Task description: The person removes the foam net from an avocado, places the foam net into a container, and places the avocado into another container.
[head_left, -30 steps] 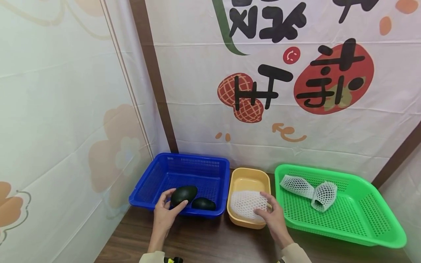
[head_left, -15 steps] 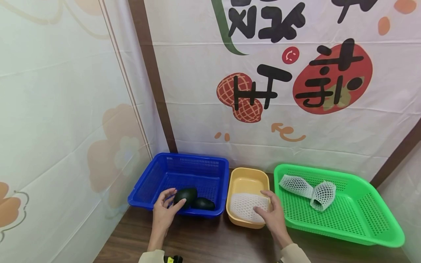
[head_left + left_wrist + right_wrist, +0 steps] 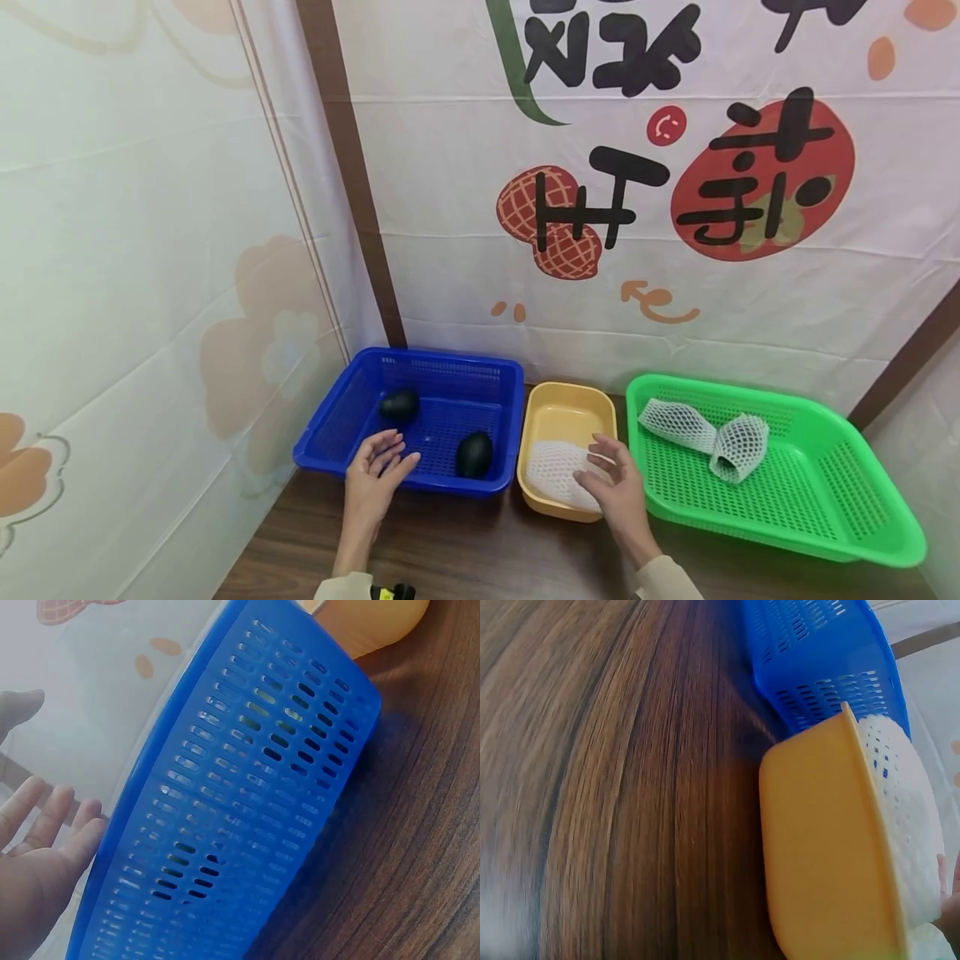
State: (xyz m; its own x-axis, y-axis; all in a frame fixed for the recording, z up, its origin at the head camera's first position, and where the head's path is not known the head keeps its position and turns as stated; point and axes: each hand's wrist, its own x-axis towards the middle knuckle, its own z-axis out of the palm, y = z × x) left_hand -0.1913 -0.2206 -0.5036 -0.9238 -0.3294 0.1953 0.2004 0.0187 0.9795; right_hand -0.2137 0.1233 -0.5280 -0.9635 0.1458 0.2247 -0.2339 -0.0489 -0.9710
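Two dark green, avocado-like fruits lie in the blue basket: one fruit toward the back left, the other fruit near the front right. My left hand is over the basket's front-left rim, fingers apart and holding nothing. The left wrist view shows this hand beside the basket's blue wall. A white foam net lies in the front of the yellow bin, rising above its rim in the right wrist view. My right hand is at the net's right end, with thumb and fingers spread.
At the right stands a green basket with two white foam net sleeves inside. The containers stand side by side on a brown wooden table. A printed cloth hangs behind them.
My left hand has let go of the fruit it held. That fruit and the other one have rolled apart in the blue basket. The foam net sits slightly lower, and my right fingers have spread.
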